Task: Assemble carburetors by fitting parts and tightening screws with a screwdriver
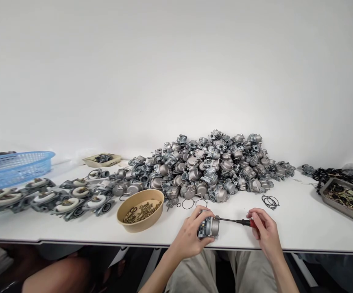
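Observation:
Near the table's front edge, my left hand [191, 232] is wrapped round a grey metal carburetor [209, 227], its rounded bowl facing right. My right hand [264, 232] holds a screwdriver [246, 222] by its red and black handle. The thin shaft lies level and points left, its tip at the upper right side of the carburetor; the exact contact is too small to make out. Just behind my hands rises a big pile of similar carburetors [195, 175]. Thin black rubber rings [270, 202] lie behind my right hand, and a few more rings [188, 204] lie by the pile.
A tan bowl [124, 219] with small brass parts stands left of my left hand. Opened carburetors with white floats [69, 204] spread further left, near a blue basket [36, 165]. A small tray [115, 161] sits behind them. At right is a metal tray [344, 208] of small parts. A person's leg [57, 276] shows lower left.

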A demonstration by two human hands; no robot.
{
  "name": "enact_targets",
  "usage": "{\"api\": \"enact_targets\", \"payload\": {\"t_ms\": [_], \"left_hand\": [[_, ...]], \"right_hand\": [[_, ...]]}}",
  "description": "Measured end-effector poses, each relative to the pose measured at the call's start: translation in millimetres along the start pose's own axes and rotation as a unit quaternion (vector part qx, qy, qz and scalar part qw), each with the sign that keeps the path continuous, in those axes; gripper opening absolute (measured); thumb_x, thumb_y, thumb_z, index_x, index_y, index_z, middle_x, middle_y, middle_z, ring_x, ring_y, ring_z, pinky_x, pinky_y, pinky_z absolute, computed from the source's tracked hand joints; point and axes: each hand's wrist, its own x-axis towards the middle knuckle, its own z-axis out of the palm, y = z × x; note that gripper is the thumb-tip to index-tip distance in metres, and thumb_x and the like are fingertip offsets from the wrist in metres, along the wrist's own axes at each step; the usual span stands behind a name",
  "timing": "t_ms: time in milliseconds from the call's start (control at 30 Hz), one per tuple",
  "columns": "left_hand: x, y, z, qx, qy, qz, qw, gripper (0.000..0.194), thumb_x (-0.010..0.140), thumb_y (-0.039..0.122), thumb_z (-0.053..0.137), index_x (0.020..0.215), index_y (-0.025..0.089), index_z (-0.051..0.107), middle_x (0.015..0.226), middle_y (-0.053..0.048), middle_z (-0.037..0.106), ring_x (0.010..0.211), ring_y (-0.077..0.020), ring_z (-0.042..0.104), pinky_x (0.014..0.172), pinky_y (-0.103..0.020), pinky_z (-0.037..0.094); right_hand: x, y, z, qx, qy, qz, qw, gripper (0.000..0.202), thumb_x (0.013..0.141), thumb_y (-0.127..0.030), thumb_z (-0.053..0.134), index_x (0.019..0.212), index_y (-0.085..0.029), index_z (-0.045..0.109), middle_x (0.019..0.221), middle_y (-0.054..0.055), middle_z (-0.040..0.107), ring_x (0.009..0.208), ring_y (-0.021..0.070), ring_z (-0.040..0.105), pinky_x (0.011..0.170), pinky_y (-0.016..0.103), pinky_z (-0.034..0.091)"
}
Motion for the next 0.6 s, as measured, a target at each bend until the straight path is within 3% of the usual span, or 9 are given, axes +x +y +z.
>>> {"api": "enact_targets", "payload": {"t_ms": [67, 267, 500, 600], "left_hand": [[-0.6, -0.6, 0.2, -0.001, 0.001, 0.001, 1.0, 0.047, 0.082, 0.032, 0.08, 0.123, 0.027, 0.058, 0.131, -0.01, 0.058, 0.116, -0.0319, 0.065, 0.097, -0.042, 0.053], [-1.1, -0.2, -0.5, -0.007, -0.004, 0.0, 1.0, 0.046, 0.083, 0.033, 0.079, 0.124, 0.028, 0.058, 0.131, -0.01, 0.058, 0.115, -0.0321, 0.064, 0.096, -0.043, 0.054], [-0.3, 1.4, -0.7, 0.0, 0.003, -0.001, 1.0, 0.046, 0.082, 0.032, 0.08, 0.123, 0.027, 0.059, 0.13, -0.01, 0.059, 0.114, -0.0313, 0.065, 0.096, -0.042, 0.054], [0.0, 2.2, -0.9, 0.003, 0.001, -0.005, 1.0, 0.048, 0.081, 0.029, 0.08, 0.123, 0.028, 0.058, 0.13, -0.01, 0.059, 0.116, -0.0318, 0.065, 0.097, -0.041, 0.054]], "right_hand": [[0.9, 2.0, 0.5, -0.014, 0.008, 0.01, 1.0, 0.044, 0.082, -0.063, 0.078, 0.091, -0.02, 0.073, 0.077, 0.006, 0.07, 0.045, 0.0114, 0.046, 0.04, 0.025, 0.034], [-0.1, 1.7, -2.7, -0.005, -0.018, -0.044, 0.999, 0.043, 0.08, -0.056, 0.082, 0.104, -0.021, 0.075, 0.064, 0.002, 0.065, 0.062, 0.0204, 0.06, 0.058, 0.03, 0.048], [0.4, -4.4, 5.6, 0.005, 0.015, 0.024, 1.0, 0.047, 0.077, -0.065, 0.08, 0.087, -0.019, 0.074, 0.078, 0.006, 0.07, 0.04, 0.0087, 0.042, 0.036, 0.025, 0.033], [0.4, -3.1, 3.2, -0.007, 0.002, -0.007, 1.0, 0.042, 0.079, -0.06, 0.081, 0.091, -0.02, 0.074, 0.07, 0.003, 0.067, 0.047, 0.0132, 0.051, 0.045, 0.027, 0.043]]}}
